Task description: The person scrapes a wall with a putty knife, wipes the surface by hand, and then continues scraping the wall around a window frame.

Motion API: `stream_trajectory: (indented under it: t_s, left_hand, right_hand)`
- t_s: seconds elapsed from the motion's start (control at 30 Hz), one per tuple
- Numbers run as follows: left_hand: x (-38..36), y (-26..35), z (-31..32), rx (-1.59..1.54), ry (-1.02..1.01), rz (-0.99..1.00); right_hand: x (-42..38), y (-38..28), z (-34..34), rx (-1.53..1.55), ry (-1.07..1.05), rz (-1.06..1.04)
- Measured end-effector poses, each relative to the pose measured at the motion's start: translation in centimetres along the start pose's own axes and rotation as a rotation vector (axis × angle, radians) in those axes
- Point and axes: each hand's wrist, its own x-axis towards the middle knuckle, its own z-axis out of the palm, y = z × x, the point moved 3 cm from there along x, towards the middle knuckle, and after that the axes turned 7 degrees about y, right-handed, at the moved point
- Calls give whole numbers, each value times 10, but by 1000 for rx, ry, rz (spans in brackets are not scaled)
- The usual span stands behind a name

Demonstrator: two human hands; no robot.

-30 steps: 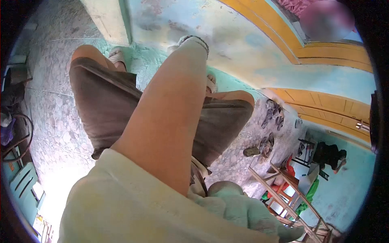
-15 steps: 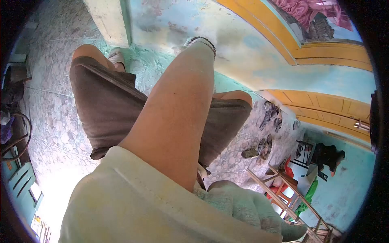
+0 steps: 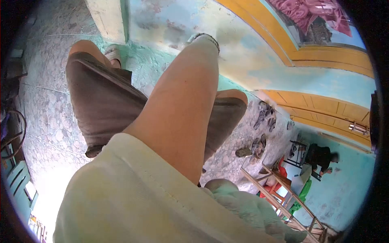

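My left arm (image 3: 178,97) stretches forward between my knees to the painted wall (image 3: 170,24). At its far end my left hand (image 3: 194,37) wears a pale glove with a dark-banded cuff. The forearm hides its fingers and anything in them. At the lower right my right hand (image 3: 243,206), in a dusty whitish-green knitted glove, shows bent fingers partly behind the pale sleeve (image 3: 137,194). A rounded grey-green shape shows by these fingers, but I cannot make out what they hold.
Brown shorts (image 3: 101,97) cover my bent legs. Several shoes (image 3: 259,146) lie on the patterned floor (image 3: 48,113). A wooden ladder (image 3: 279,190) leans at the lower right, near a person in dark clothes (image 3: 318,156). Yellow window framing (image 3: 332,56) edges the wall.
The view has shifted slightly, and the surroundings sit a little further left. My left hand has moved a little to the right along the wall. The distant person's arm has moved.
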Motion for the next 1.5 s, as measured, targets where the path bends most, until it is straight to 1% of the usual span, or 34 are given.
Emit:
stream_trajectory:
  t_s: [0.83,1.1,1.23,1.33,1.47,1.5]
  left_hand:
    - [-2,-1,10,4,-17,20]
    - [0,-4,4,33,-20,44]
    - [-4,-7,4,66,-62,86]
    - [-21,-10,8,135,-173,146]
    - [-49,-44,0,309,-378,206]
    - [-55,-55,-5,361,-424,215]
  right_hand:
    - [1,-5,6,19,18,-20]
    - [-2,-8,9,24,14,-26]
    - [0,-10,9,48,14,-41]
    - [-1,-10,5,80,-2,-36]
    - [4,1,-19,156,-83,41]
    - [3,3,-18,158,-61,50]
